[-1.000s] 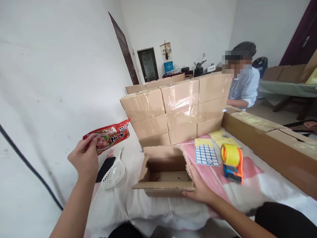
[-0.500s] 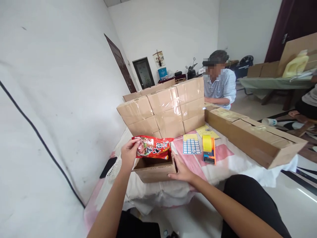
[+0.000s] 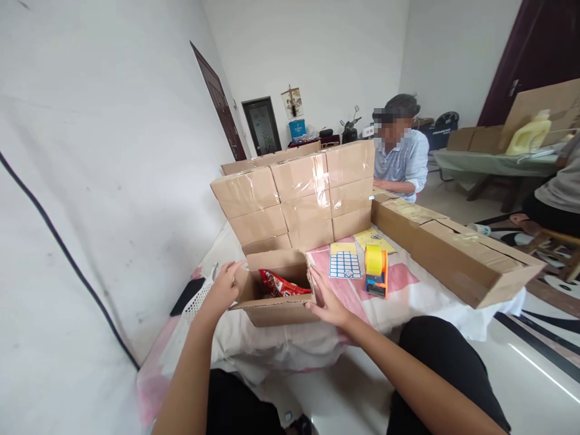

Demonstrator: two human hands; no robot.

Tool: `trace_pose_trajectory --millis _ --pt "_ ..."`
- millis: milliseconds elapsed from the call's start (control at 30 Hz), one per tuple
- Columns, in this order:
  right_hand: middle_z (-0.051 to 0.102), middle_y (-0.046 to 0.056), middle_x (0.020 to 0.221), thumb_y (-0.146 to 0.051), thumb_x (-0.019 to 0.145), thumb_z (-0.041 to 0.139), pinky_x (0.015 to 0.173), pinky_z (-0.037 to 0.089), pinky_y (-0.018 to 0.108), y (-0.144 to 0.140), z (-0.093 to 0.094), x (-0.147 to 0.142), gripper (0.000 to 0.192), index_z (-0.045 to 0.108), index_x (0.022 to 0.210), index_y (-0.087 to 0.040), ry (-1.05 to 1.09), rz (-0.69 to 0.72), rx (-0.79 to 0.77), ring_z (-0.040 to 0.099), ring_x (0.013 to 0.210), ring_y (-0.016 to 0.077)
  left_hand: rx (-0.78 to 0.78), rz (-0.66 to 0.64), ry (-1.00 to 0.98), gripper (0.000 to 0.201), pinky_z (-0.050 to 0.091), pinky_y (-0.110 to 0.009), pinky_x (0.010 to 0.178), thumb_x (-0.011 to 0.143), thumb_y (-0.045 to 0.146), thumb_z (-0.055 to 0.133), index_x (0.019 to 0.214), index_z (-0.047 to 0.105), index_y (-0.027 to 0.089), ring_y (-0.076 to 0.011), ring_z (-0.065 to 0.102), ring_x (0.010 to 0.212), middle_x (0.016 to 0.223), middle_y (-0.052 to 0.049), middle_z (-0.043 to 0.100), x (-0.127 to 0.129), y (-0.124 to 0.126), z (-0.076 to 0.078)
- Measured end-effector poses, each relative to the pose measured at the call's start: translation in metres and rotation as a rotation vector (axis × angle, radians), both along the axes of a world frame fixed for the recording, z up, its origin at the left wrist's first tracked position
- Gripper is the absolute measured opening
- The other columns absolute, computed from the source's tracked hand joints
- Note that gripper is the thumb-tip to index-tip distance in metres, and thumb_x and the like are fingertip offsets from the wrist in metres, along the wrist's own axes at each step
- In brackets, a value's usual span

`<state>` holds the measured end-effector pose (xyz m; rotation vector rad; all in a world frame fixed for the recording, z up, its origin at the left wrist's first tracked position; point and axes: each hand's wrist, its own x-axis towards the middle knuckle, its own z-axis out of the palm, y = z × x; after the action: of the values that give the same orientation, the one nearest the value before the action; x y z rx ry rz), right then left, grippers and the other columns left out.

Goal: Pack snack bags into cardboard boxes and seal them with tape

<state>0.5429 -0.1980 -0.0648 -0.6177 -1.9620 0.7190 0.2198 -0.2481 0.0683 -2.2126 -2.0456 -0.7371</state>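
Observation:
An open cardboard box (image 3: 278, 315) stands at the table's near edge, its flaps raised. Inside it lies a red printed food packet (image 3: 283, 285), tilted and partly hidden by the front wall. My left hand (image 3: 225, 287) is at the box's left flap, fingers closed over its edge. On the opposite side my right hand (image 3: 330, 302) grips the right wall, thumb towards the front and fingers along the side.
Behind the box rises a stack of taped cartons (image 3: 303, 196). Right of it lie a label sheet (image 3: 345, 264), a tape dispenser (image 3: 376, 272) and a yellow sheet (image 3: 378, 240). A long row of cartons (image 3: 453, 248) lines the right edge. A person (image 3: 401, 151) sits beyond.
The red packet has gone from my left hand down into the box. My left hand has moved left to the flap; my right hand stays on the box's right side.

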Motion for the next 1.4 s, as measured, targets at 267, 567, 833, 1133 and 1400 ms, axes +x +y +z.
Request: trace_pose_trajectory --millis 267,567,833,1133,1400 --pt "0.015 0.01 0.171 -0.019 0.076 0.068 0.126 0.022 0.058 -0.009 0.031 0.001 0.1 0.019 0.163 -0.03 0.02 -0.022 0.098 0.017 0.158 0.0346 -0.092 -0.261 0.327 0.043 0.023 -0.054 0.121 0.09 0.021 0.053 0.128 0.067 0.037 -0.0281 0.049 0.14 0.149 0.0 0.057 0.05 -0.014 0.022" --pt "0.015 0.012 0.171 -0.026 0.077 0.073 0.126 0.021 0.058 -0.002 0.024 -0.003 0.101 0.019 0.163 -0.028 0.048 -0.046 0.082 0.016 0.158 0.0353 -0.328 -0.293 0.296 0.022 0.04 -0.039 0.096 0.089 0.023 0.056 0.083 0.076 0.028 -0.0248 0.069 0.096 0.094 -0.003 0.078 0.097 0.014 0.031" --pt "0.023 0.01 0.169 -0.037 0.084 0.074 0.127 0.023 0.056 0.003 0.027 -0.003 0.096 0.02 0.163 -0.029 0.124 -0.044 0.052 0.023 0.156 0.0333 -0.373 -0.33 0.176 0.023 0.047 -0.028 0.077 0.087 0.023 0.056 0.083 0.078 0.031 -0.02 0.07 0.086 0.092 0.001 0.078 0.102 0.026 0.025" --pt "0.036 0.011 0.163 -0.027 0.084 0.071 0.124 0.029 0.055 -0.001 0.036 0.004 0.088 0.027 0.16 -0.029 0.075 -0.049 0.131 0.033 0.151 0.032 0.141 0.061 -0.358 0.056 0.051 -0.051 0.102 0.091 0.062 0.049 0.124 0.066 0.02 -0.0322 0.065 0.118 0.128 -0.014 0.069 0.029 -0.019 0.023" --pt "0.059 0.01 0.14 -0.013 0.064 0.065 0.116 0.038 0.054 0.009 0.042 0.009 0.08 0.05 0.142 -0.023 -0.081 -0.087 0.208 0.038 0.14 0.0352 -0.523 -0.323 -0.606 0.109 0.035 -0.049 0.123 0.07 0.052 0.084 0.161 0.029 0.027 -0.0322 0.03 0.153 0.167 -0.01 0.026 0.029 -0.031 -0.009"
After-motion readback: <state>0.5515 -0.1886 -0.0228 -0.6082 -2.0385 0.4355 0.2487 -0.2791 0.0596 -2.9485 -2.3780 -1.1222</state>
